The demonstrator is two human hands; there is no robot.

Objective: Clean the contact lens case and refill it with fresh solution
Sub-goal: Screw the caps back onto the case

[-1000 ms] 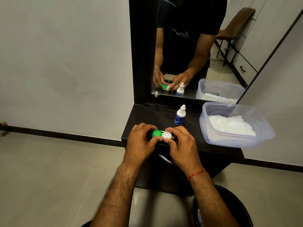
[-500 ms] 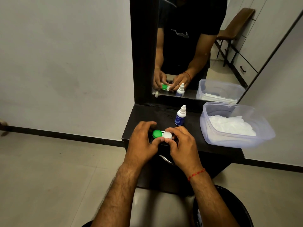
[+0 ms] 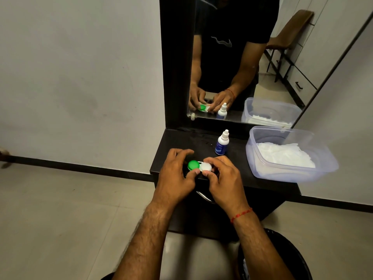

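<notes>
Showing the head view (the only camera, with the same scene repeated in the mirror [image 3: 232,57] behind): the contact lens case [image 3: 200,166] sits at the near edge of the dark worktop [image 3: 181,140], held between both hands. Its long axis runs side to side across the person's body, with the green cap [image 3: 193,165] to the left and the white cap [image 3: 206,167] to the right. The left hand [image 3: 173,174] curls its fingers [image 3: 181,152] over the far side of the green end, thumb pressed against the near side, so it grips the case there. The right hand [image 3: 224,178] pinches the white cap between thumb and curled fingers [image 3: 220,159]. Each cap lies directly under the hand of its own side, so either could be twisted off without reaching across; both caps appear to be on, which suggests an early stage. The solution bottle [image 3: 221,143] stands upright beyond the case and slightly right, nearer the right hand. A plastic tub [image 3: 323,166] holding tissues [image 3: 282,156] rests well apart, farther right.
</notes>
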